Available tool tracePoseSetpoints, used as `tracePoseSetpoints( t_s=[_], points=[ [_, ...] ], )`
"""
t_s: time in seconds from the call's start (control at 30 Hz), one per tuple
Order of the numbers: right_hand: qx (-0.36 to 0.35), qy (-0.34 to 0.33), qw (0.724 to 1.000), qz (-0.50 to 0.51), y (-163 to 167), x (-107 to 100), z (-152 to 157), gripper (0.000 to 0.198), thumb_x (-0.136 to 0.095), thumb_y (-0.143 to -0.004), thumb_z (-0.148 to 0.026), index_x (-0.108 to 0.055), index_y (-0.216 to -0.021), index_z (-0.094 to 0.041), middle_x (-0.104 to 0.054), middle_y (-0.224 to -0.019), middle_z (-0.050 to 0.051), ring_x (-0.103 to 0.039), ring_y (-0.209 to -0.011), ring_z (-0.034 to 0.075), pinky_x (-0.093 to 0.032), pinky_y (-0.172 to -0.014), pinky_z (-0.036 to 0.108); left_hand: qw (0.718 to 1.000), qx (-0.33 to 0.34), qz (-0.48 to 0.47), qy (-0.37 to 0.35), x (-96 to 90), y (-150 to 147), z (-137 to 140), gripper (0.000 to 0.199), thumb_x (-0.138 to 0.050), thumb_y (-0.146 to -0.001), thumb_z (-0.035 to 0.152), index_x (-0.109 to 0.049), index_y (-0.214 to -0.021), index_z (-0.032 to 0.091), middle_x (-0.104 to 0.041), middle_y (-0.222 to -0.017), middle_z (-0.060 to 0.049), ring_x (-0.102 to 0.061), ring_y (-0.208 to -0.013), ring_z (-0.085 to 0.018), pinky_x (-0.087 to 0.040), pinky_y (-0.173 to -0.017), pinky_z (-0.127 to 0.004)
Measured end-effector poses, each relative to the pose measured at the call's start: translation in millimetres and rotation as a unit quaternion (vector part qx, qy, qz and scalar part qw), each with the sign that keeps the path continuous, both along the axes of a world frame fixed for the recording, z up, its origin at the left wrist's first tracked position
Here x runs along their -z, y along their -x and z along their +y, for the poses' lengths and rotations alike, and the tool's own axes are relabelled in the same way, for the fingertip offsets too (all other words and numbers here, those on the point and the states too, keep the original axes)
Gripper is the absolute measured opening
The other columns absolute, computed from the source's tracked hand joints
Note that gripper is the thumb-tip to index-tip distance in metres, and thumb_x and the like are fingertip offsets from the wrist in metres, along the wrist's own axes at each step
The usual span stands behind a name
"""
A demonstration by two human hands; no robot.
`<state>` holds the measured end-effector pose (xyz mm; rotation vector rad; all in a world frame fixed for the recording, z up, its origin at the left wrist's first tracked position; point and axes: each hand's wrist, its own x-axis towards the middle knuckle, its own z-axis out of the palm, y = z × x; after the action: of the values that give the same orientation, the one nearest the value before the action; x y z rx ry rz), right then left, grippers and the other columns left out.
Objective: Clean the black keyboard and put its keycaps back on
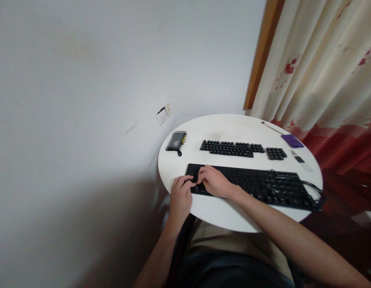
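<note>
A long black keyboard (242, 175) lies along the near part of a round white table (200, 204). Many of its positions show no keycaps, only small raised switches. At its left end, my left hand (181, 194) rests with fingers reaching over the keys, slightly apart. Close beside those fingertips, my right hand (214, 182) is bent down with its fingers pinched against the keyboard. What lies between the pinched fingertips is too small and hidden to make out. Behind the keyboard, black keycaps (231, 149) are laid out in rows, with a smaller block of keycaps (275, 153) to their right.
A blurred dark packet (176, 141) lies at the table's left. On the right are a purple cloth (292, 141), a thin stick (272, 127) and a small black-and-clear item (299, 159). A coiled black cable (315, 192) hangs over the right edge. The wall borders the left side.
</note>
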<state>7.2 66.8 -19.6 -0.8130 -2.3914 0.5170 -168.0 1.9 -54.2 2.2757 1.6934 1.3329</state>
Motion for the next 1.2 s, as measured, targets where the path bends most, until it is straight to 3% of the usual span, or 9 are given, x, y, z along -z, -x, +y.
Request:
tracePoseSetpoints(
  t_s=[0.27,0.63,0.8,0.93,1.07,1.2],
  points=[
    [0.051,-0.011,0.996,0.073,-2.6,-1.0,8.0,0.043,-0.047,-0.076,0.009,-0.077,-0.085,-0.02,-0.068,-0.091,0.005,-0.059,-0.09,0.019,-0.047,-0.086,0.033,0.995,-0.015,-0.083,-0.061,3.4,0.6,-5.9,0.034,-0.04,-0.09,0.005,-0.065,-0.107,0.021,-0.067,-0.11,-0.007,-0.06,-0.109,-0.022,-0.049,-0.098,-0.043],
    [-0.013,-0.022,1.0,0.01,1.1,-1.7,-0.2,0.043,-0.048,-0.075,0.009,-0.077,-0.082,-0.021,-0.068,-0.093,0.004,-0.058,-0.093,0.02,-0.047,-0.083,0.03,0.996,-0.029,-0.072,-0.05,2.4,-2.4,-5.7,0.028,-0.046,-0.083,0.004,-0.068,-0.083,0.021,-0.066,-0.087,-0.004,-0.06,-0.091,-0.022,-0.05,-0.083,-0.039],
    [0.086,-0.032,0.992,0.089,-7.4,-12.6,5.1,0.038,-0.045,-0.076,0.007,-0.073,-0.08,-0.019,-0.067,-0.087,0.005,-0.059,-0.088,0.02,-0.047,-0.084,0.032,0.98,-0.062,-0.17,-0.077,9.5,9.7,-5.7,0.03,-0.044,-0.084,0.006,-0.07,-0.087,0.02,-0.068,-0.094,-0.005,-0.062,-0.095,-0.021,-0.051,-0.089,-0.038],
    [0.172,-0.035,0.975,0.138,-19.5,-19.5,15.3,0.032,-0.046,-0.077,0.003,-0.069,-0.075,-0.019,-0.067,-0.084,0.005,-0.06,-0.085,0.021,-0.046,-0.081,0.033,0.953,-0.114,-0.279,-0.027,14.2,32.7,0.8,0.025,-0.047,-0.083,0.012,-0.07,-0.092,0.02,-0.069,-0.096,-0.004,-0.066,-0.089,-0.019,-0.054,-0.082,-0.034],
    [0.223,-0.044,0.956,0.186,-31.8,-24.7,24.0,0.03,-0.045,-0.078,-0.001,-0.068,-0.073,-0.02,-0.068,-0.084,0.005,-0.061,-0.084,0.021,-0.046,-0.079,0.033,0.954,-0.117,-0.275,0.012,-2.3,48.5,12.1,0.021,-0.053,-0.084,0.02,-0.07,-0.096,0.019,-0.072,-0.096,-0.005,-0.068,-0.087,-0.02,-0.056,-0.08,-0.034],
    [0.27,-0.057,0.937,0.215,-43.5,-29.0,31.2,0.029,-0.044,-0.078,-0.004,-0.068,-0.073,-0.02,-0.069,-0.082,0.005,-0.062,-0.082,0.021,-0.046,-0.078,0.033,0.976,-0.076,-0.204,-0.001,-42.9,46.0,34.3,0.02,-0.052,-0.087,0.022,-0.071,-0.093,0.021,-0.073,-0.097,-0.004,-0.067,-0.092,-0.02,-0.056,-0.084,-0.034]
  ],
)
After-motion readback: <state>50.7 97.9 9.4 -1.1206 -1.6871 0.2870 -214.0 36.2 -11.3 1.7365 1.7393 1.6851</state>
